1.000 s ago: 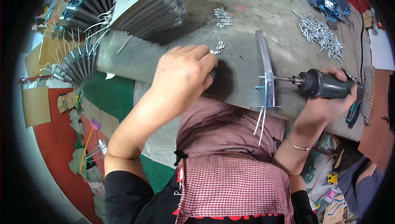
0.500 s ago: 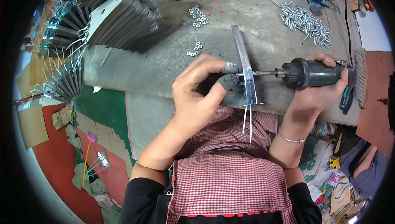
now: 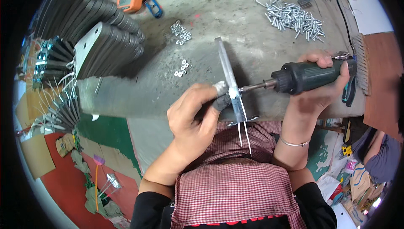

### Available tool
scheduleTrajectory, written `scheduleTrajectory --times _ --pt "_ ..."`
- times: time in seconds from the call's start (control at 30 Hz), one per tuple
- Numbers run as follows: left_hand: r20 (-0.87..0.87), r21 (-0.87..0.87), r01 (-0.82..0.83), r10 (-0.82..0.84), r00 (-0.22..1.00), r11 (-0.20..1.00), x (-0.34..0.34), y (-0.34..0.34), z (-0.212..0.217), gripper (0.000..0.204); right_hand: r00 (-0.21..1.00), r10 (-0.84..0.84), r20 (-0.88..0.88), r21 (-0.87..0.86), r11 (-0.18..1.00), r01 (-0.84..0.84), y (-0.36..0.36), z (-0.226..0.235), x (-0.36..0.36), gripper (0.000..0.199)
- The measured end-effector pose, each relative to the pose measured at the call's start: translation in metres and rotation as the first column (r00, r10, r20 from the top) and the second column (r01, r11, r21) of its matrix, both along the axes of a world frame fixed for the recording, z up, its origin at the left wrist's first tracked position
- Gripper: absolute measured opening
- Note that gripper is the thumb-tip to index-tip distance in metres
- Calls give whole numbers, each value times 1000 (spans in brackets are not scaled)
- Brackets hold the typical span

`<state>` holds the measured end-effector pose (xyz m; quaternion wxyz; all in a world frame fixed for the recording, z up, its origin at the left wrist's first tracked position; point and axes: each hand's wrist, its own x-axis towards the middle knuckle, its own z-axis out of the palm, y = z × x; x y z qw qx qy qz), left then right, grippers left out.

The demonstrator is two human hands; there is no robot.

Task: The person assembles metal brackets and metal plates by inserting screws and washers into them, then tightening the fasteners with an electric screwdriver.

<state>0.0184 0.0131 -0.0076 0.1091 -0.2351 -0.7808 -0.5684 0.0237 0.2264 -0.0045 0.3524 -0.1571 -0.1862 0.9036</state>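
Note:
My right hand [image 3: 316, 96] is wrapped around a dark green electric screwdriver [image 3: 313, 77]. Its long bit [image 3: 254, 86] points left and meets the right side of an upright, thin grey metal plate [image 3: 227, 67]. A bluish metal bracket [image 3: 238, 107] sits at the plate's near end, and two white wires [image 3: 244, 138] hang from there past the table edge. On the plate's left side, my left hand [image 3: 191, 113] is closed, with thumb and forefinger pinched against the plate by the bit. Dark and pale coverings wrap those fingertips. Whatever small part they pinch is hidden.
Several nuts [image 3: 181, 33] lie beyond my left hand, with a smaller group [image 3: 182, 68] nearer. A pile of screws [image 3: 294, 21] is at the far right. Stacked grey plates [image 3: 107, 50] stand on the left. Pliers [image 3: 350, 88] and a brush [image 3: 361, 65] lie right of the screwdriver.
The whole view has shifted, so the table things sit further left and lower. The plate leans a little more to the left at its far end. Both hands keep their grips.

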Motion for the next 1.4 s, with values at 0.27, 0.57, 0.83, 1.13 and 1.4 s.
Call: scheduleTrajectory --times 0.27,0.57,0.83,1.13,1.4 --pt "-10 -109 -10 9 1000 994 2 -6 1 16 996 82 -29 -122 989 -84 -6 -2 -2 32" --pt "-273 -600 -39 -158 949 799 -10 -4 46 48 965 66 253 92 991 -92 30 28 -2 31" --pt "-1 -132 463 -467 884 876 -56 -22 40 39 682 -476 555 811 127 -571 175 29 18 48" --pt "273 922 200 -923 269 331 -27 -56 22 78 764 -480 431 745 -290 -601 212 25 -138 44" --pt "52 264 -481 485 873 836 38 -259 37 93 684 -691 236 534 -496 -685 267 -20 -195 35"
